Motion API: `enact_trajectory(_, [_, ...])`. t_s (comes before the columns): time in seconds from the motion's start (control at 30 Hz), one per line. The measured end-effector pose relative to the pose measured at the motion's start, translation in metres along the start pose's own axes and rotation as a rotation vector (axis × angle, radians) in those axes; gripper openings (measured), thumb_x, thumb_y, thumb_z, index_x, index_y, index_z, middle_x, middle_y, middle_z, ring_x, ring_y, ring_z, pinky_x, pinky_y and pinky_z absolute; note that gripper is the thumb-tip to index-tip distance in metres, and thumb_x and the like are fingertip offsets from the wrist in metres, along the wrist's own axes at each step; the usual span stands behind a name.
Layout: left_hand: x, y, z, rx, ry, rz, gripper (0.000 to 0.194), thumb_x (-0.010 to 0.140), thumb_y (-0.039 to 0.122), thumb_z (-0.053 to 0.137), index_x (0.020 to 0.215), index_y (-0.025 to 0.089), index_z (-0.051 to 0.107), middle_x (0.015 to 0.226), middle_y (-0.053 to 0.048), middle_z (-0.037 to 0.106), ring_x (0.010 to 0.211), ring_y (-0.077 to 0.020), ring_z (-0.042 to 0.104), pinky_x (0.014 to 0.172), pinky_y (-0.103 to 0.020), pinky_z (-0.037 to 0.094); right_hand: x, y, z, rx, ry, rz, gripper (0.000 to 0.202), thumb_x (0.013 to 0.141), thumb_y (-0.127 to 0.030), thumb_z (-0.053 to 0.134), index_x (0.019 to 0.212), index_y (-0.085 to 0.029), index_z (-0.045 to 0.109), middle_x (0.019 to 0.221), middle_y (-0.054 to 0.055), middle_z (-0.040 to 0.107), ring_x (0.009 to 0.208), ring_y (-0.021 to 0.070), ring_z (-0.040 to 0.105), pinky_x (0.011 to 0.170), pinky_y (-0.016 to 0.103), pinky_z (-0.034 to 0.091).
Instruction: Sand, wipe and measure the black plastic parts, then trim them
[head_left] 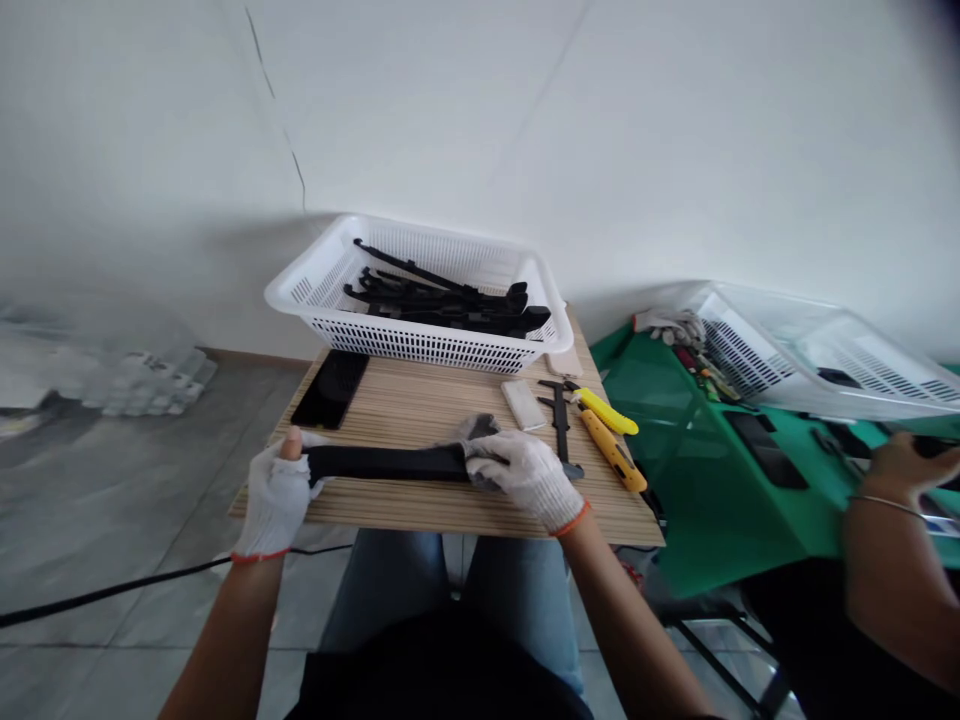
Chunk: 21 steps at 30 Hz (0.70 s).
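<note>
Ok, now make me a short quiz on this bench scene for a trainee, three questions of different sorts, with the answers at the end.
1. Multiple choice: which hand holds the grey cloth on the black strip? A, the left; B, the right; C, neither.
2. True or false: the caliper lies between the white block and the bright yellow tool.
3. Fill in: the parts in the white basket are ____ in colour.

Key: 1. B, the right hand. 2. True. 3. Black.
</note>
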<state>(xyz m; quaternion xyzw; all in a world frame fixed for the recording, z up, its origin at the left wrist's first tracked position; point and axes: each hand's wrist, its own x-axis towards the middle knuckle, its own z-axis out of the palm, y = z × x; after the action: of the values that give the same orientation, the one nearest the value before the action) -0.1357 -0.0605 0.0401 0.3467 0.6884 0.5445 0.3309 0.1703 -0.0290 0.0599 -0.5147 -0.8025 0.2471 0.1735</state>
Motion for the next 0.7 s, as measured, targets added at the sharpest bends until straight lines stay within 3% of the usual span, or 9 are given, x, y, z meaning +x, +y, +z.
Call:
enact_trajectory(0.07, [-0.001, 0.000, 0.001, 0.009, -0.003, -0.004, 0.054, 0.071, 0.074, 0.059, 0.059, 0.021, 0.062, 0.047, -0.002, 0.054, 0.043, -0.0159, 0.051, 0.036, -0.024, 0.040, 0.008, -0.014, 0.006, -0.046, -0.003, 0.006, 0.019, 0.099, -0.038, 0.070, 0.108, -0.027, 0.083, 0.101, 0.003, 0.080, 0.097, 0.0216, 0.072, 0.085, 0.031, 0.050])
enact_trajectory(0.17, [-0.001, 0.001, 0.003, 0.030, 0.000, -0.010, 0.054, 0.071, 0.074, 0.058, 0.058, 0.021, 0.062, 0.047, -0.004, 0.057, 0.042, -0.0163, 0.052, 0.036, -0.025, 0.039, 0.033, -0.063, 0.028, -0.060, -0.021, -0.038, 0.028, 0.101, -0.049, 0.066, 0.115, -0.029, 0.081, 0.109, 0.003, 0.079, 0.102, 0.0220, 0.071, 0.083, 0.030, 0.049])
enact_trajectory(0.23, [0.000, 0.001, 0.004, 0.043, 0.009, -0.007, 0.054, 0.069, 0.073, 0.059, 0.056, 0.021, 0.060, 0.048, -0.005, 0.057, 0.042, -0.0160, 0.052, 0.036, -0.025, 0.039, 0.048, -0.095, 0.041, -0.089, -0.053, -0.057, 0.034, 0.104, -0.053, 0.060, 0.110, -0.027, 0.081, 0.105, 0.003, 0.079, 0.100, 0.0224, 0.071, 0.080, 0.031, 0.049])
enact_trajectory(0.33, [0.001, -0.001, 0.002, 0.051, 0.017, 0.008, 0.054, 0.068, 0.074, 0.061, 0.054, 0.022, 0.058, 0.048, -0.005, 0.057, 0.043, -0.0154, 0.050, 0.037, -0.024, 0.039, 0.053, -0.108, 0.046, -0.089, -0.072, -0.087, 0.035, 0.104, -0.054, 0.059, 0.112, -0.027, 0.080, 0.106, 0.003, 0.079, 0.101, 0.0220, 0.071, 0.080, 0.030, 0.049])
enact_trajectory(0.4, [0.001, -0.002, 0.001, 0.048, 0.006, 0.012, 0.055, 0.071, 0.075, 0.060, 0.055, 0.022, 0.058, 0.047, -0.004, 0.055, 0.042, -0.0151, 0.048, 0.037, -0.024, 0.038, 0.043, -0.086, 0.039, -0.064, -0.044, -0.096, 0.030, 0.102, -0.052, 0.064, 0.116, -0.031, 0.080, 0.109, 0.002, 0.080, 0.102, 0.0217, 0.071, 0.081, 0.030, 0.050])
enact_trajectory(0.5, [0.003, -0.001, -0.001, 0.040, -0.006, 0.013, 0.057, 0.073, 0.076, 0.058, 0.057, 0.022, 0.062, 0.045, -0.002, 0.052, 0.041, -0.0148, 0.048, 0.037, -0.024, 0.038, 0.009, -0.023, 0.020, -0.100, 0.089, -0.020, 0.021, 0.101, -0.040, 0.067, 0.113, -0.031, 0.082, 0.105, 0.003, 0.081, 0.099, 0.0229, 0.072, 0.086, 0.033, 0.051])
enact_trajectory(0.6, [0.004, 0.002, -0.001, 0.033, 0.001, 0.012, 0.057, 0.069, 0.077, 0.061, 0.057, 0.021, 0.061, 0.044, -0.001, 0.051, 0.043, -0.0148, 0.050, 0.037, -0.023, 0.038, -0.031, 0.039, 0.003, -0.148, 0.287, 0.025, 0.019, 0.098, -0.031, 0.069, 0.110, -0.028, 0.083, 0.118, 0.006, 0.080, 0.109, 0.0267, 0.071, 0.098, 0.039, 0.051])
enact_trajectory(0.7, [0.005, 0.005, 0.000, 0.030, -0.003, -0.003, 0.057, 0.066, 0.077, 0.062, 0.056, 0.021, 0.058, 0.044, -0.001, 0.053, 0.041, -0.0142, 0.049, 0.036, -0.023, 0.038, -0.050, 0.064, -0.003, -0.145, 0.358, 0.087, 0.018, 0.096, -0.031, 0.070, 0.108, -0.027, 0.084, 0.117, 0.007, 0.081, 0.106, 0.0275, 0.072, 0.095, 0.041, 0.054])
